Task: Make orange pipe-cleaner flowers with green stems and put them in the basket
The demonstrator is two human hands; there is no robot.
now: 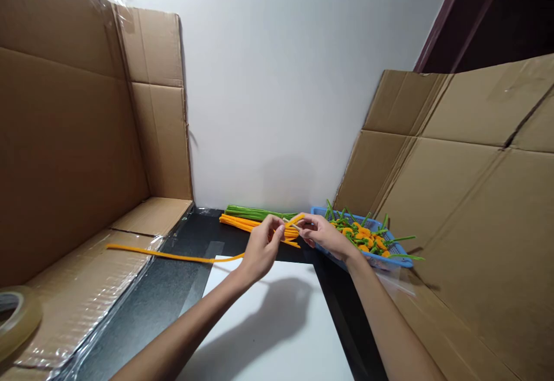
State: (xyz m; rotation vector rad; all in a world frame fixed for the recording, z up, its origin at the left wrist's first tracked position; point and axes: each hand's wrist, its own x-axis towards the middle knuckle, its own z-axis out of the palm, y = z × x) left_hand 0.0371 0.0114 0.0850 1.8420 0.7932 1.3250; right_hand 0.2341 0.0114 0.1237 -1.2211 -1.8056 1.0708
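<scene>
My left hand point(262, 248) is closed in a pinch on an orange pipe cleaner point(173, 256), whose long tail stretches away to the left beyond the wrist. Between the fingertips of both hands, the orange piece forms a bend beside a thin pale stick point(287, 223). My right hand point(325, 236) pinches the other side of this bend and the stick; the fingers partly hide the exact grip. Both hands are above the far edge of a white sheet point(242, 317). Behind them lie a bundle of orange pipe cleaners point(238, 221) and a bundle of green pipe cleaners point(246, 212).
A blue basket point(400, 263) at the right holds several orange curled pieces with green stems point(362, 234). Cardboard panels point(156, 109) stand left and right against a white wall point(277, 81). A tape roll point(32, 317) sits at the left edge on cardboard. The tabletop point(173, 288) is black.
</scene>
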